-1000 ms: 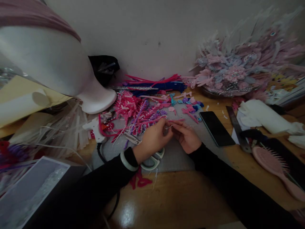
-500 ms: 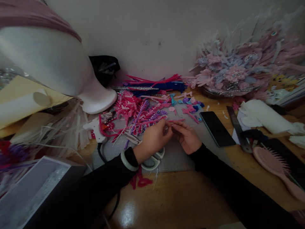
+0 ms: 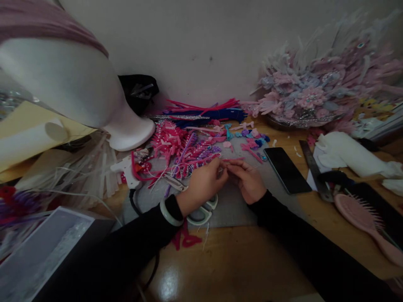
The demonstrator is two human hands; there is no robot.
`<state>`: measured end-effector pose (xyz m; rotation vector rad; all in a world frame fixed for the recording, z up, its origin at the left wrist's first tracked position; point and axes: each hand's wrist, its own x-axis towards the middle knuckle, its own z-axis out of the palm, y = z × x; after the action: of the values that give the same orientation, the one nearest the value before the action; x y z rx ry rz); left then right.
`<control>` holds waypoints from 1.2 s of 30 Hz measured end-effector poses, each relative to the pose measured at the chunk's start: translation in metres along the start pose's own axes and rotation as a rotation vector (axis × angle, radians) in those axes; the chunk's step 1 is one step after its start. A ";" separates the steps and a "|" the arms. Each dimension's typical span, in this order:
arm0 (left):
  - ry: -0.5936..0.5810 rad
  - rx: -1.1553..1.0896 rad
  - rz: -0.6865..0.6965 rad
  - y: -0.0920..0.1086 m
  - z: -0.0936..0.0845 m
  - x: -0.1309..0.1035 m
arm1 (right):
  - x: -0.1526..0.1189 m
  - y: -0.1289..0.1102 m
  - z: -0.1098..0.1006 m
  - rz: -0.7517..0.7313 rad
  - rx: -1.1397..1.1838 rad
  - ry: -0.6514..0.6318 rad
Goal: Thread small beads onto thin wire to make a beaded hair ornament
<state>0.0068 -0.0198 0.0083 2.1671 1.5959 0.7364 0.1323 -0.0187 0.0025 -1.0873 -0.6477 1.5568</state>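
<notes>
My left hand (image 3: 206, 179) and my right hand (image 3: 247, 180) meet over the grey cutting mat (image 3: 242, 212), thumbs and index fingers pinched together at the tips. A short pink pipe cleaner (image 3: 234, 160) shows at the fingertips; the part between the fingers is hidden. Below my left wrist lie scissors, their pale handles (image 3: 201, 214) partly covered by the hand. To the left, a white glue gun (image 3: 127, 172) rests on the mat's edge. Behind my hands spreads a pile of pink and purple pipe-cleaner pieces (image 3: 170, 140) with beads.
A white mannequin head (image 3: 72, 79) stands at the left, above a box of clear bits (image 3: 59, 247). On the right are a phone (image 3: 287, 170), a metal ruler (image 3: 315, 170) and a pink hairbrush (image 3: 359, 214). A pink flowered headpiece (image 3: 311, 96) stands at the back right.
Both hands stay in nearly the same place, still pinched together. The fingertips have shifted slightly; a tiny bright spot between them shows less now.
</notes>
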 end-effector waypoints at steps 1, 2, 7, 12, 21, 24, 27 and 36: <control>-0.009 -0.003 0.001 0.000 0.000 0.000 | -0.001 0.000 0.001 -0.008 0.001 0.010; -0.015 -0.005 0.001 0.000 0.000 0.000 | -0.001 0.000 0.001 -0.018 0.001 0.017; -0.015 0.010 0.004 0.002 -0.001 0.000 | -0.003 -0.001 0.003 -0.048 0.001 0.036; -0.016 -0.007 0.023 0.003 -0.003 -0.001 | -0.002 -0.003 0.001 -0.085 -0.044 0.051; 0.003 0.040 0.132 0.002 -0.003 -0.003 | 0.001 0.000 -0.003 -0.204 -0.127 0.075; 0.016 0.107 0.192 0.000 -0.001 -0.004 | 0.000 -0.001 -0.005 -0.244 -0.216 0.076; 0.034 0.170 0.207 -0.001 0.000 -0.005 | -0.004 -0.005 -0.004 -0.319 -0.393 0.094; 0.057 0.154 0.200 0.001 -0.001 -0.006 | -0.005 -0.008 -0.004 -0.367 -0.477 0.063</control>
<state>0.0058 -0.0258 0.0088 2.4650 1.5241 0.7616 0.1395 -0.0219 0.0087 -1.2729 -1.1433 1.0714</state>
